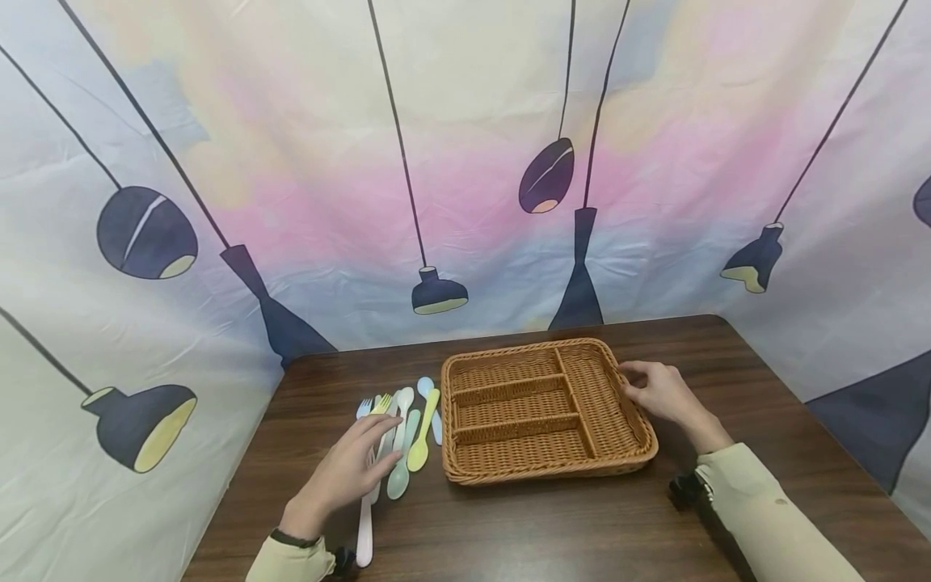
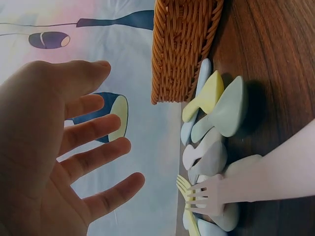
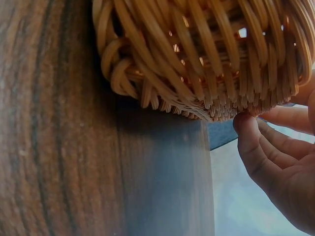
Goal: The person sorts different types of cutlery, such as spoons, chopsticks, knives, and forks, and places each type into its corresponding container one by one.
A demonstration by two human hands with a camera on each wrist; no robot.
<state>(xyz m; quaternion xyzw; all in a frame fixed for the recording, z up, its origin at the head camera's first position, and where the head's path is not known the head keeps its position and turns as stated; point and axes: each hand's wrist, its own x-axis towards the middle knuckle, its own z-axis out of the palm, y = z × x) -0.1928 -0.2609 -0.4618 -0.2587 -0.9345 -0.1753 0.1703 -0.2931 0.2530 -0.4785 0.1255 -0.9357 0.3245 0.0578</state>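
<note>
A brown wicker basket (image 1: 545, 471) with several compartments sits on the table, nothing inside it. My right hand (image 1: 665, 396) holds its right rim, the thumb (image 3: 246, 130) against the outer wall in the right wrist view. Over a bunch of plastic cutlery left of the basket hovers my left hand (image 1: 345, 469), fingers spread and holding nothing. Beneath and around it lie a pink fork (image 2: 266, 179), a green spoon (image 1: 398, 481), a yellow spoon (image 1: 419, 454), a white spoon (image 1: 405, 398), a yellow fork (image 1: 381, 403), a blue fork (image 1: 364, 408) and a light blue spoon (image 1: 425, 387). The hand partly covers several pieces.
Everything stands on a dark wood table (image 1: 560, 533) with rounded far corners. Behind and beside it hangs a cloth backdrop (image 1: 480, 105) printed with lamps. The pink fork's handle reaches closest to the table's near side.
</note>
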